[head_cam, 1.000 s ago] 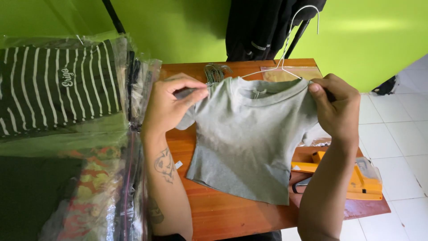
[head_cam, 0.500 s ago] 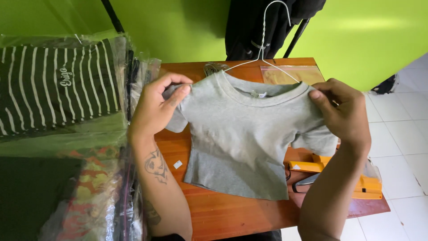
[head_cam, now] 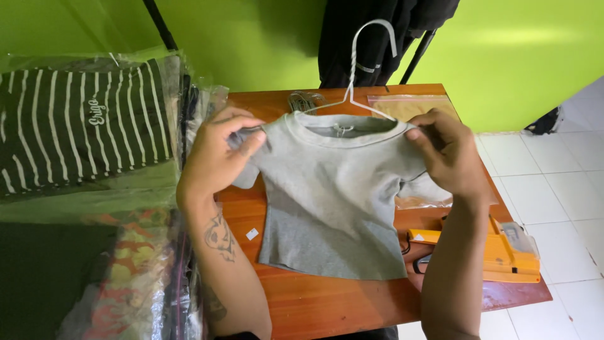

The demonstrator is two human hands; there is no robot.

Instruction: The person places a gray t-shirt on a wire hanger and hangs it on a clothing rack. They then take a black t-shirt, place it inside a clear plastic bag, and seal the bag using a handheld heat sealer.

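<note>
A small grey T-shirt (head_cam: 336,195) hangs on a white wire hanger (head_cam: 362,69) above a reddish-brown wooden table (head_cam: 327,302). My left hand (head_cam: 217,154) pinches the shirt's left shoulder. At the right shoulder, my right hand (head_cam: 450,154) grips the fabric. The hanger's hook sticks up above the collar, and its arms sit inside the neck opening.
Plastic-bagged clothes fill the left: a dark green striped garment (head_cam: 82,129) and a floral one (head_cam: 129,277). An orange tool (head_cam: 497,252) lies at the table's right edge. A clear bag (head_cam: 409,104) lies at the back. Dark clothing (head_cam: 377,38) hangs behind; white floor tiles (head_cam: 553,189) lie right.
The shirt has been lifted and straightened on the hanger. Both hands moved up and apart along the shoulders, and the hanger's hook now stands higher above the collar.
</note>
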